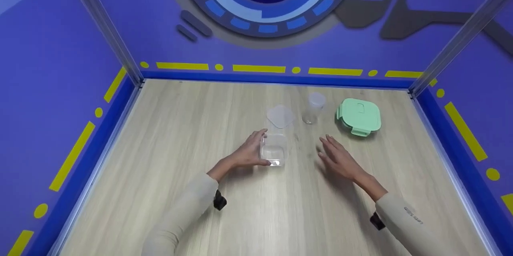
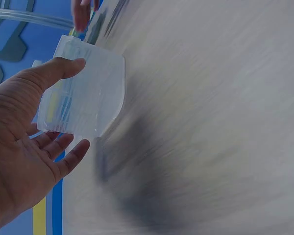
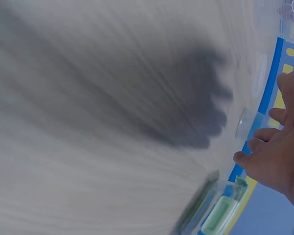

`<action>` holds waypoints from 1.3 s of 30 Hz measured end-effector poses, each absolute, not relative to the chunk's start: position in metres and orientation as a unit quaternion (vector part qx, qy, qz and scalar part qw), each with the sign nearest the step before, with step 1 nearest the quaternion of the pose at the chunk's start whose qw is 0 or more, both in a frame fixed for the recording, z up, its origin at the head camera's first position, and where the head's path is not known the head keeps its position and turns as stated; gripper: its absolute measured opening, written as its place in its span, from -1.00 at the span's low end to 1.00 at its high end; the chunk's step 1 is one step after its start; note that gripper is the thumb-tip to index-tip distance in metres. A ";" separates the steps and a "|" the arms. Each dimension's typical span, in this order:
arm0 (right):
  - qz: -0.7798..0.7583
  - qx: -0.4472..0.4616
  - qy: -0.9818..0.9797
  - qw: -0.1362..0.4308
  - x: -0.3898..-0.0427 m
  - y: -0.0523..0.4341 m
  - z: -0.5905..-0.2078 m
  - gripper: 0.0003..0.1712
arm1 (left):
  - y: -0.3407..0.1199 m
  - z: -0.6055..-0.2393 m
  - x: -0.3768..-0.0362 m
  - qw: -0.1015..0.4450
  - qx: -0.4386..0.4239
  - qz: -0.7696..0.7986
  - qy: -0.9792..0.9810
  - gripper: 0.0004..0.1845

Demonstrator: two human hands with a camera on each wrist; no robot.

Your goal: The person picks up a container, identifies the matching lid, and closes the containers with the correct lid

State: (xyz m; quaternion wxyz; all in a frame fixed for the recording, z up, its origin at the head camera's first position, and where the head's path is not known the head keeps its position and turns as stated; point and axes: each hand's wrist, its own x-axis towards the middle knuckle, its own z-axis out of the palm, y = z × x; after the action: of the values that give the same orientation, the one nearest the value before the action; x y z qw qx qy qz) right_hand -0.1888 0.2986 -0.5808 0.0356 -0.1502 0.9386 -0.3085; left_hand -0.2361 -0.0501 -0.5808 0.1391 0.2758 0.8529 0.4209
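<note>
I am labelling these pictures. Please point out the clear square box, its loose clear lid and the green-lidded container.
clear square box (image 1: 274, 151), head view, on its open inside.
clear lid (image 1: 281, 116), head view, middle of its flat top.
green-lidded container (image 1: 358, 115), head view, middle of the green lid.

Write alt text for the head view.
A left hand grips a clear square box on a wooden table while the right hand hovers open beside it. Behind sit a clear lid, a small jar and a green-lidded container.
</note>
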 end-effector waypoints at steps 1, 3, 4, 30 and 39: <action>-0.315 -0.150 0.937 0.034 -0.194 0.295 -0.581 -0.33 | -0.051 -0.582 -0.235 0.143 0.272 0.425 0.851 0.21; -0.332 -0.151 0.931 0.025 -0.204 0.288 -0.581 -0.36 | -0.052 -0.584 -0.233 0.147 0.268 0.431 0.849 0.20; -0.342 -0.150 0.928 0.019 -0.210 0.284 -0.581 -0.38 | -0.053 -0.585 -0.232 0.148 0.265 0.434 0.848 0.18; -0.217 -0.096 0.971 -0.018 -0.307 0.192 -0.599 -0.68 | -0.051 -0.596 -0.222 0.144 0.260 0.517 0.803 0.01; -0.202 -0.040 0.978 -0.039 -0.299 0.187 -0.595 -0.87 | -0.051 -0.597 -0.223 0.136 0.260 0.510 0.809 0.01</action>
State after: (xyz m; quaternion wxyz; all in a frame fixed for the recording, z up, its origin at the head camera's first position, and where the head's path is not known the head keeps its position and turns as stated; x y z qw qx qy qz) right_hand -0.2986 0.1870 -0.5951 -0.0388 -0.0397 0.9778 -0.2019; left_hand -0.2231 -0.0512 -0.5974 0.1363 0.2603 0.8087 0.5096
